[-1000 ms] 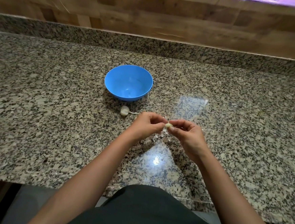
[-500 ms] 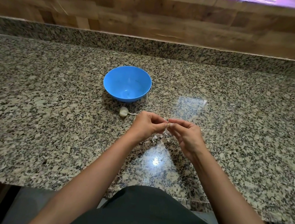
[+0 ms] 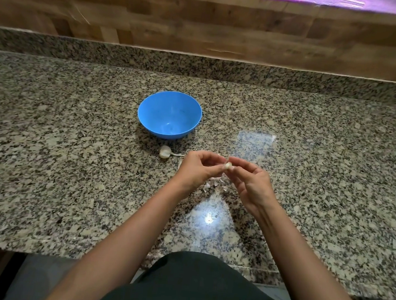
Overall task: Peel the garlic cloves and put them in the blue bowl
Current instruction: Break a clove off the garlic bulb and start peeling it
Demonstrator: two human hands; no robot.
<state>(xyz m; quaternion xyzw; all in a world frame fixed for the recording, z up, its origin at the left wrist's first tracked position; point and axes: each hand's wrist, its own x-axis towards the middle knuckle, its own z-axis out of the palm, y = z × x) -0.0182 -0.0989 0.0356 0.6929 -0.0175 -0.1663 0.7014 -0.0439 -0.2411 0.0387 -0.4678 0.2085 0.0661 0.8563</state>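
Since half a second ago the hands have barely shifted over the tabletop (image 3: 72,163), but the garlic clove (image 3: 228,165), then hidden behind the fingertips, now shows pale between them. The right hand's palm also shows more to the camera.

Both forearms reach forward from the near edge and converge in front of the body. The left hand (image 3: 199,169) is raised off the stone with its back towards the camera. Its fingers are curled inward and their tips meet the clove from the left. The right hand (image 3: 252,185) comes in from the right. Its thumb and forefinger are drawn together on the clove, and its other fingers are loosely bent below. Each grip is a narrow fingertip pinch, nearly shut, with only the clove in it. How much skin the clove has left is too small to tell.

The clove sits exactly where the two grips meet, held above the tabletop. Directly below the hands lies a small scatter of papery skins (image 3: 215,183). The blue bowl (image 3: 162,109) stands upright farther back and to the left, apart from the hands, and nothing shows inside it. Between the bowl and the left hand, just beside the bowl's near side, a piece of garlic (image 3: 165,152) lies on the stone. Its thin stalk points towards the left hand.
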